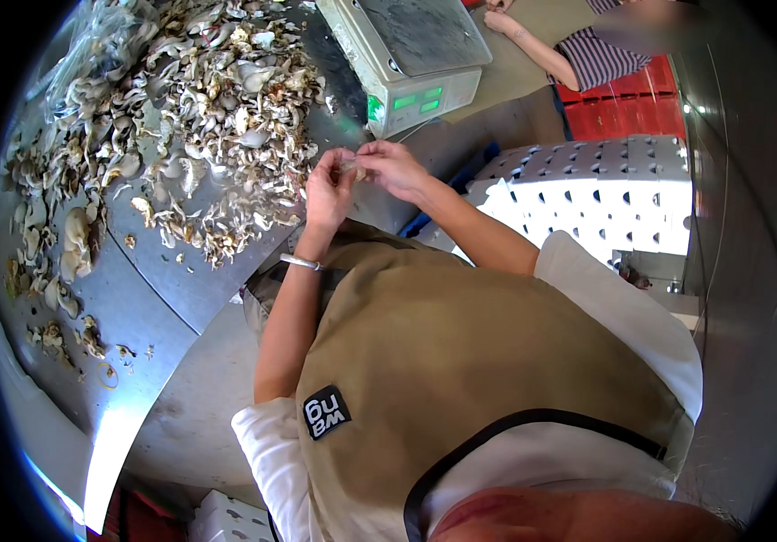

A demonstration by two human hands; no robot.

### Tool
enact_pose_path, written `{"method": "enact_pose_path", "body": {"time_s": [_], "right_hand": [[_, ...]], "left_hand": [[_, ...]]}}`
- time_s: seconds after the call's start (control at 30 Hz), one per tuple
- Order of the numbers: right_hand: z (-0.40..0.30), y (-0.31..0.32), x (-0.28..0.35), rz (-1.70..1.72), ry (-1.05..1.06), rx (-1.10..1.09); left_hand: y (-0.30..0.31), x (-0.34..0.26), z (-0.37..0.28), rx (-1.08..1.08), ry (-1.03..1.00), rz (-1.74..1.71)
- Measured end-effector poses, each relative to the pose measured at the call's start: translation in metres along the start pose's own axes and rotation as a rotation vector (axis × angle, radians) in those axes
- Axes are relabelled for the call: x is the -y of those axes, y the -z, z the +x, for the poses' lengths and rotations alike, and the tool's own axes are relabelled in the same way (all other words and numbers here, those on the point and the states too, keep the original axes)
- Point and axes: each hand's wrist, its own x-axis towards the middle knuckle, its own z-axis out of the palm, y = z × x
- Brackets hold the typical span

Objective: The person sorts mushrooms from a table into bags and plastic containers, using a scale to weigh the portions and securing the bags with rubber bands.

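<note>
My left hand (329,190), with a silver bangle (301,262) on its wrist, pinches a small pale mushroom piece (359,172) between thumb and fingers. Meeting it from the other side, my right hand (394,169) has its fingertips on the same piece. Fingers hide most of that piece. Both hands are raised near the edge of a metal table (151,271), in front of my brown apron (483,339). Just left of them spreads a heap of oyster mushrooms (246,115), with many torn bits at its near side.
A weighing scale (422,88) with a lit green display stands beyond my hands. Clear plastic bags (100,51) lie at the far left. Stacked white perforated crates (585,190) and red crates (622,101) stand to the right. Another person's forearm (537,51) rests at the far table.
</note>
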Motion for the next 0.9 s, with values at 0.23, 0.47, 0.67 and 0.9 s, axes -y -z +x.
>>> {"method": "enact_pose_path", "body": {"time_s": [0.23,0.47,0.67,0.9], "right_hand": [[-0.02,-0.029,-0.019,-0.333,0.213,0.115],[-0.02,-0.054,-0.022,-0.684,0.442,0.06],[-0.025,-0.056,-0.022,-0.649,0.311,0.047],[0.012,-0.012,-0.014,-1.355,0.301,-0.237]], "left_hand": [[0.036,-0.008,-0.017,-0.028,0.122,0.216],[0.051,-0.029,-0.026,-0.252,-0.365,0.733],[0.062,-0.031,-0.029,-0.078,-0.032,0.569],[0.061,-0.042,-0.028,-0.032,-0.028,0.563]]}}
